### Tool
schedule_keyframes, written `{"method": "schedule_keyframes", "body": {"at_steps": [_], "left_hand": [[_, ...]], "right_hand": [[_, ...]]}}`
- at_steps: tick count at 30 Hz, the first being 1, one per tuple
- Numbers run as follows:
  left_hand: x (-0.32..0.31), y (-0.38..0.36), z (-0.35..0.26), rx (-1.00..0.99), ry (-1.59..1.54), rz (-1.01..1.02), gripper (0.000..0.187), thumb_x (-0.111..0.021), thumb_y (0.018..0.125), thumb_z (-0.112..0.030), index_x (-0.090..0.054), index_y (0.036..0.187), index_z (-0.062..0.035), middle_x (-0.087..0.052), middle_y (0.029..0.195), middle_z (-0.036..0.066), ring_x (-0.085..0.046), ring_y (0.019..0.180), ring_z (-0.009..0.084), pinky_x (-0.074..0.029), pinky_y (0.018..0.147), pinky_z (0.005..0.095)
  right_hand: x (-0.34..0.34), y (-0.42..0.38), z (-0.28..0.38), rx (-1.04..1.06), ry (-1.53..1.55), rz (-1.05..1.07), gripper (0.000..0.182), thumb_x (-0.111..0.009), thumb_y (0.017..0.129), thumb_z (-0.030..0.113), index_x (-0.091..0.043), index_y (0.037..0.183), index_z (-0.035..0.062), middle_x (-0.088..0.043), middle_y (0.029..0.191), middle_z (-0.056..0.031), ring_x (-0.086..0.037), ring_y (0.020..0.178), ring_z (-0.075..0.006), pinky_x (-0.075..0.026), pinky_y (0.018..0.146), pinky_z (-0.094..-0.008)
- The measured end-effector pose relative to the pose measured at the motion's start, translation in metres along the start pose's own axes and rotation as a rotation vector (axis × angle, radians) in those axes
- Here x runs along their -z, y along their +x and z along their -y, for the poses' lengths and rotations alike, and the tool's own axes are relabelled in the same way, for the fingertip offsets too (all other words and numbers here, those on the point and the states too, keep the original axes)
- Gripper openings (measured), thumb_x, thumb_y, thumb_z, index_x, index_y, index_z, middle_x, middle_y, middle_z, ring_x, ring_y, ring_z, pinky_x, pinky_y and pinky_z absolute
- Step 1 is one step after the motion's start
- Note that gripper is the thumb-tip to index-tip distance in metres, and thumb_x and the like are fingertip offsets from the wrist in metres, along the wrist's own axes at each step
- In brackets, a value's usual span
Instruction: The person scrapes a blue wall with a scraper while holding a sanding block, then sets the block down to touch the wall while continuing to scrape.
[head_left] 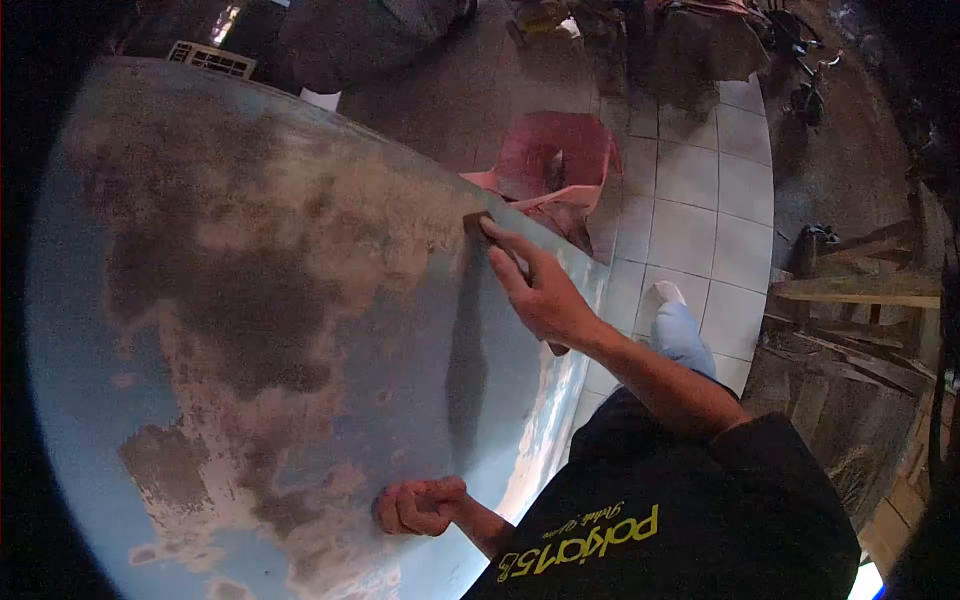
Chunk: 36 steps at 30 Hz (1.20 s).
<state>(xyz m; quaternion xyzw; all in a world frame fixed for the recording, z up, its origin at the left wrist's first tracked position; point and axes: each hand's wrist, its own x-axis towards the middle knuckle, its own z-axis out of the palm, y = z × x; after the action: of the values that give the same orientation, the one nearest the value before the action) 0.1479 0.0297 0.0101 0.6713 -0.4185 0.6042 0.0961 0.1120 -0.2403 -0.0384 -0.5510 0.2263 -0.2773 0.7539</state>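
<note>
A large, gently curved panel (400, 380) fills the left and middle of the head view. Its pale blue surface is broken up by patches of brown, tan and grey. My right hand (545, 300) is near the panel's right-hand edge, its fingers wrapped over a long, narrow brown block (478, 224) lying against the surface. The block's ends show beyond my fingertips and below my palm. Lower down, my left hand (420, 505) is closed in a fist resting on the panel. Whatever its fingers may hold is hidden.
Beyond the panel's edge stands a pink plastic chair (555, 150) on the tiled floor (690, 230). Wooden pieces (860, 290) are stacked at the right. A cream vent-like frame (212, 60) lies by the far edge. My foot (668, 292) is on the tiles.
</note>
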Motion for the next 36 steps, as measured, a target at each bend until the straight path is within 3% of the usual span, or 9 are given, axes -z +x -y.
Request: {"method": "schedule_keyframes", "body": {"at_steps": [5,7,8,10,16,20,26,30,36], "left_hand": [[0.004,-0.006,0.004,-0.021,0.004,-0.001,0.020,-0.048,0.091,-0.018,-0.055,0.088,0.0007,-0.053,0.094,0.013,-0.053,0.087,0.0256,-0.044,0.078,0.0428],[0.001,-0.005,0.001,0.018,0.029,0.007,0.020,-0.048,0.091,-0.018,-0.054,0.088,0.0007,-0.052,0.094,0.013,-0.053,0.087,0.0256,-0.044,0.078,0.0427],[-0.002,-0.005,0.003,0.018,0.027,-0.006,0.020,-0.048,0.091,-0.018,-0.054,0.088,0.0007,-0.052,0.094,0.013,-0.053,0.087,0.0256,-0.044,0.078,0.0427],[-0.002,-0.011,0.009,-0.009,-0.010,-0.034,0.021,-0.048,0.091,-0.019,-0.054,0.088,0.0005,-0.053,0.095,0.013,-0.053,0.089,0.0258,-0.043,0.078,0.0426],[-0.002,0.001,-0.001,0.014,-0.035,-0.009,0.015,-0.050,0.091,-0.014,-0.054,0.088,0.0000,-0.053,0.096,0.013,-0.052,0.090,0.0248,-0.042,0.079,0.0419],[-0.005,0.000,0.002,-0.016,-0.027,-0.023,0.011,-0.051,0.090,-0.010,-0.055,0.089,-0.0004,-0.053,0.096,0.012,-0.052,0.088,0.0241,-0.042,0.079,0.0416],[0.004,-0.008,0.005,-0.021,-0.016,0.004,0.012,-0.050,0.090,-0.011,-0.055,0.090,0.0001,-0.054,0.097,0.013,-0.052,0.088,0.0247,-0.042,0.080,0.0421],[-0.001,-0.007,0.006,-0.022,-0.025,-0.011,0.015,-0.051,0.090,-0.014,-0.055,0.090,0.0003,-0.054,0.097,0.012,-0.053,0.088,0.0245,-0.042,0.080,0.0420],[0.001,-0.004,0.004,-0.032,-0.054,0.004,0.015,-0.052,0.090,-0.015,-0.056,0.091,-0.0001,-0.054,0.096,0.012,-0.053,0.089,0.0246,-0.042,0.079,0.0412]], "right_hand": [[0.008,0.006,0.018,-0.002,-0.023,-0.041,0.047,-0.044,0.099,0.030,-0.041,0.140,0.0079,-0.053,0.130,-0.0207,-0.056,0.115,-0.0294,-0.042,0.098,-0.0391],[0.010,0.008,0.032,-0.389,0.078,0.049,0.046,-0.043,0.100,0.030,-0.041,0.141,0.0086,-0.053,0.130,-0.0207,-0.054,0.117,-0.0291,-0.042,0.099,-0.0384],[0.006,0.006,0.023,-0.376,0.078,0.046,0.046,-0.043,0.100,0.030,-0.041,0.141,0.0086,-0.053,0.130,-0.0207,-0.054,0.117,-0.0291,-0.042,0.099,-0.0384],[-0.007,-0.007,-0.011,0.108,-0.029,-0.012,0.046,-0.042,0.100,0.030,-0.040,0.141,0.0101,-0.052,0.130,-0.0215,-0.055,0.115,-0.0287,-0.043,0.098,-0.0380],[0.001,-0.010,0.021,-0.226,0.056,0.081,0.045,-0.041,0.101,0.028,-0.038,0.143,0.0109,-0.050,0.132,-0.0227,-0.052,0.119,-0.0300,-0.042,0.099,-0.0386],[-0.018,-0.022,-0.007,0.094,0.026,0.024,0.045,-0.040,0.101,0.027,-0.038,0.143,0.0125,-0.050,0.133,-0.0224,-0.059,0.109,-0.0295,-0.043,0.097,-0.0366],[-0.010,-0.026,0.014,-0.223,0.089,0.127,0.046,-0.041,0.100,0.026,-0.037,0.143,0.0102,-0.049,0.133,-0.0239,-0.055,0.117,-0.0301,-0.042,0.099,-0.0371],[-0.031,-0.041,-0.018,0.139,0.019,0.018,0.047,-0.041,0.100,0.028,-0.037,0.143,0.0102,-0.053,0.130,-0.0233,-0.057,0.112,-0.0280,-0.044,0.096,-0.0358],[-0.029,-0.048,-0.003,-0.121,0.113,0.102,0.047,-0.043,0.100,0.027,-0.037,0.143,0.0099,-0.051,0.132,-0.0216,-0.056,0.115,-0.0289,-0.042,0.099,-0.0371]]}}
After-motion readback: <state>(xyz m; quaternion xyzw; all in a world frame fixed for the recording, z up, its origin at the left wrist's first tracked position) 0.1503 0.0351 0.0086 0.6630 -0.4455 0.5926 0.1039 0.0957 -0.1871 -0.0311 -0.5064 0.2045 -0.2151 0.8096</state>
